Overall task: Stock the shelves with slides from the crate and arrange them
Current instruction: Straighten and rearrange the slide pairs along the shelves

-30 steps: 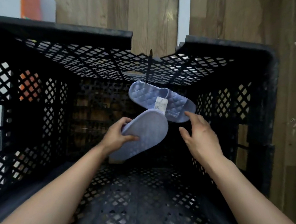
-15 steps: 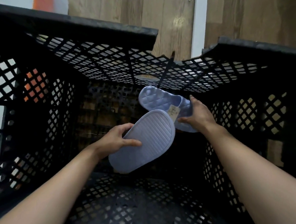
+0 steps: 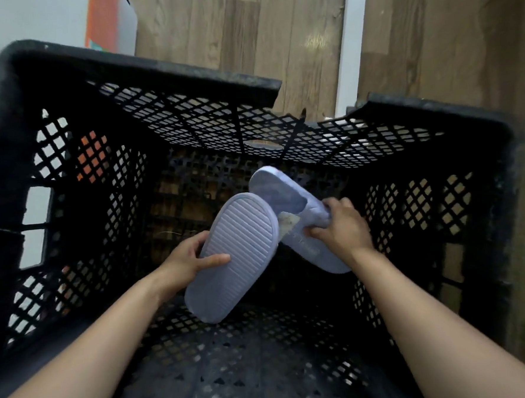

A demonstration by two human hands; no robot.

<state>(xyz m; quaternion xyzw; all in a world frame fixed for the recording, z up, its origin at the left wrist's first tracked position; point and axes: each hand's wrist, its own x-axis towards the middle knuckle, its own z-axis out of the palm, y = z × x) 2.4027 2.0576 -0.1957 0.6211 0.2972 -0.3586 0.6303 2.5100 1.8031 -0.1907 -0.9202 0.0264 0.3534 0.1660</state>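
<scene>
While both our arms reach down inside the black mesh crate (image 3: pixel 142 67), we hold a pale lilac slide in each hand. Our left hand (image 3: pixel 185 262) grips the first slide (image 3: pixel 237 255) by its edge, thumb laid across the ribbed sole, which faces up toward us. Our right hand (image 3: pixel 343 227) has its fingers (image 3: pixel 332 205) curled round the strap of the second slide (image 3: pixel 285 194), which tilts toward the crate's far wall, a paper tag (image 3: pixel 288 221) at its middle. From our view the two slides overlap above the crate's bottom, near its centre. Beyond the crate's far rim lies a wooden floor (image 3: pixel 290 28).
</scene>
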